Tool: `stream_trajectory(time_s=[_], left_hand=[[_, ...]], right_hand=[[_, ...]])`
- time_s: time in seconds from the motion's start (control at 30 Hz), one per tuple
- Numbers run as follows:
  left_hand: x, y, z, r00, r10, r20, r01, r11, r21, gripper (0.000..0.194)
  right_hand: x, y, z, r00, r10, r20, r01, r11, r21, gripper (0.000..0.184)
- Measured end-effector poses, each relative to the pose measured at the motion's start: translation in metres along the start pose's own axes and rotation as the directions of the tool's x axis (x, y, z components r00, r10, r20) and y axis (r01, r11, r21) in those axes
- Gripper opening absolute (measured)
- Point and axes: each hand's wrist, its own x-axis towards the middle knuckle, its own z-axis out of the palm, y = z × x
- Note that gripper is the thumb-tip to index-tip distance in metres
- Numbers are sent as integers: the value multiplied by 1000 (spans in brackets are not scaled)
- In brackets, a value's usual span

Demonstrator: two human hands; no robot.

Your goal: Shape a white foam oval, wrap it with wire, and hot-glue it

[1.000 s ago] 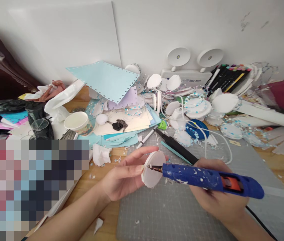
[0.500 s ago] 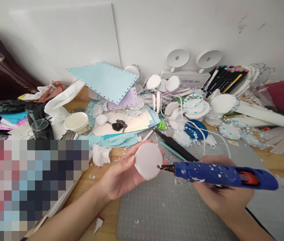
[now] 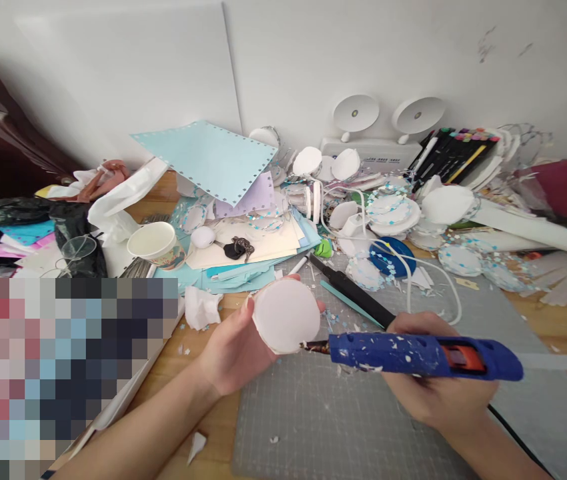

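Note:
Between the thumb and fingers of my left hand (image 3: 233, 350) is a round white disc (image 3: 287, 315), its flat face turned up toward me. My right hand (image 3: 443, 387) grips a blue hot glue gun (image 3: 388, 355) spotted with white bits. The gun's dark, crusted nozzle points left and meets the disc's lower right edge; whether glue is coming out is too small to see. A translucent glue stick (image 3: 558, 362) sticks out of the gun's rear end. Both hands are above a grey cutting mat (image 3: 308, 427).
Behind the hands lie white discs trimmed with blue stars (image 3: 391, 208), a black-handled tool (image 3: 358, 293) and a blue round disc (image 3: 394, 259). A paper cup (image 3: 153, 243) and crumpled tissue (image 3: 202, 308) are on the left. Markers (image 3: 456, 157) and a white device (image 3: 373, 152) stand at the wall.
The glue gun has moved left and slightly down, its nozzle now at the disc's lower right edge. My left hand has shifted the disc a little left and tilted it.

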Motion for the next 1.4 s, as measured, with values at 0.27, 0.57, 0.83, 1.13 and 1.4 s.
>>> stream_trajectory(time_s=[0.27,0.57,0.83,1.13,1.4], left_hand=[[1,1,1,1000,2,-1,-2,1000,0,58],[0,2,-1,1000,16,12,-16,1000,-2,57],[0,2,-1,999,27,21,-27,1000,12,56],[-1,2,-1,1000,23,3,-23,1000,17,56],[2,-1,1,999,29,-28,-28,998,49,57]], right_hand=[[-1,3,0,999,-33,-13,33,999,-16,14],[-2,5,2,999,1,-38,-1,1000,22,17],[-1,5,1,999,-10,-32,10,1000,-9,17],[-3,6,0,1000,-25,4,25,1000,-14,18],[-2,5,-1,997,-41,64,44,998,-44,15]])
